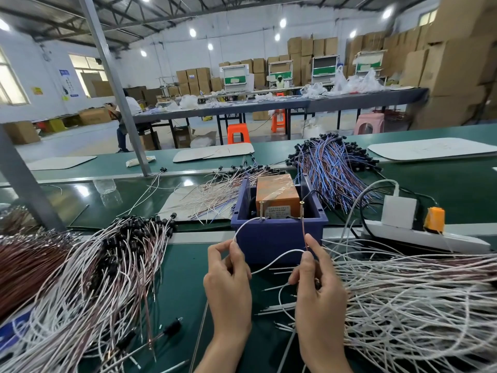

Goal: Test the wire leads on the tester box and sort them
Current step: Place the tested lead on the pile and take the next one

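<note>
Left hand [228, 281] and right hand [317, 286] pinch leads [243, 227] at tester box [277, 238] screws [261, 210] (wire heaps [403, 292] around).

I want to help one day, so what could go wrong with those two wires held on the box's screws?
The white wire in the left hand only touches the left screw, so it might slip off and spoil the test. The brown wire in the right hand could slip from the right screw likewise. The loose pile beside the right hand might snag the lead afterwards.
</note>
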Demonstrator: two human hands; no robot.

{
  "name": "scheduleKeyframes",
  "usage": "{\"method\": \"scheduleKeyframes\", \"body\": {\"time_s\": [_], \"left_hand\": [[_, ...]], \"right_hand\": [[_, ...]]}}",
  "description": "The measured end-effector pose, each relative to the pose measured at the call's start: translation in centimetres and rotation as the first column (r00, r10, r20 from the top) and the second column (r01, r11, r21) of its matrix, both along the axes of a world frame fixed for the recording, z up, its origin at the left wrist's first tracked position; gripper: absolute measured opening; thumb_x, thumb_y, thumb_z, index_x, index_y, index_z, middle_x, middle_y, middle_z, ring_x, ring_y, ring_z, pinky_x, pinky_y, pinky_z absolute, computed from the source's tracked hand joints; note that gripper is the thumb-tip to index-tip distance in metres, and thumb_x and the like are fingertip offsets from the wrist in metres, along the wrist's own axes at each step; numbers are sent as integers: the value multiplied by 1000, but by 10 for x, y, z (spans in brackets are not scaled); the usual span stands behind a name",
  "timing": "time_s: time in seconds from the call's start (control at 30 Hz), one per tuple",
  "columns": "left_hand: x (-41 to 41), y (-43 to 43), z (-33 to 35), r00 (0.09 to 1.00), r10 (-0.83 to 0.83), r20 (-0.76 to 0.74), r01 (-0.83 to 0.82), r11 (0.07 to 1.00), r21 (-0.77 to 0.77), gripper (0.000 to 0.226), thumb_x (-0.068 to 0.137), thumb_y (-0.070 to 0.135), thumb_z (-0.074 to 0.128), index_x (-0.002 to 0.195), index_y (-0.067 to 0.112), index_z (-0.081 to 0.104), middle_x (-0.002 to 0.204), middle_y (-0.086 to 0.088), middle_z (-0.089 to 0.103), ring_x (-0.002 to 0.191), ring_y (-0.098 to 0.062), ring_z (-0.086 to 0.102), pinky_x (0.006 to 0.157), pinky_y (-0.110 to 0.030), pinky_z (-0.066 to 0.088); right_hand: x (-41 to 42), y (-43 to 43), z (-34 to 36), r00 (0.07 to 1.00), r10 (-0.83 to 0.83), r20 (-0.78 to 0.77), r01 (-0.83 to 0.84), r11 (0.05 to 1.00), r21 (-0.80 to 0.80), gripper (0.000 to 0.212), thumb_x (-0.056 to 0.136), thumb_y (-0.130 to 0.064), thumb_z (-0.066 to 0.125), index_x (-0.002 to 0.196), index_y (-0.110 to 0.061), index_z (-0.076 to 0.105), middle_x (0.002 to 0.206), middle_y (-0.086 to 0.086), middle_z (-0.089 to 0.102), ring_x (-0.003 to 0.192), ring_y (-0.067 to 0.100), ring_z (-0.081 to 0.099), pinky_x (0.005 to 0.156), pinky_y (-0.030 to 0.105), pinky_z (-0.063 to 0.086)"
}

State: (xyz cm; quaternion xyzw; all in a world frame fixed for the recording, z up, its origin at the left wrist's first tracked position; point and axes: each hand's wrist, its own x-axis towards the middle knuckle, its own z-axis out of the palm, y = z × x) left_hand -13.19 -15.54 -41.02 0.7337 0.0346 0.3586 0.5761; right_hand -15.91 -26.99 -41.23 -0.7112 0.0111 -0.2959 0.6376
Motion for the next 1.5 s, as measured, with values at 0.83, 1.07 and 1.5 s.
{"method": "scheduleKeyframes", "body": {"time_s": [0.83,1.07,1.5], "left_hand": [[1,1,-3,1000,25,3,-25,1000,20,12,101,45,44,90,44,50,55,-1,60,41,-9,43,41,-27,36],[1,0,-3,1000,27,1,-27,1000,14,11,99,47,44,91,46,51,57,0,60,43,-10,46,43,-33,40],[2,0,-3,999,34,12,-34,999,22,10,99,49,43,94,47,51,59,-1,62,46,-20,51,45,-40,44]], "right_hand": [[-2,-1,3,999,30,-26,-30,1000,-5,32,94,-52,39,123,-58,50,69,-7,64,50,3,51,49,13,39],[0,0,3,1000,21,-19,-21,1000,0,34,91,-57,38,122,-59,50,69,-9,64,51,2,52,51,12,41],[2,0,10,999,31,10,-31,999,29,31,94,-49,41,122,-57,53,66,-8,62,50,2,47,51,14,40]]}}
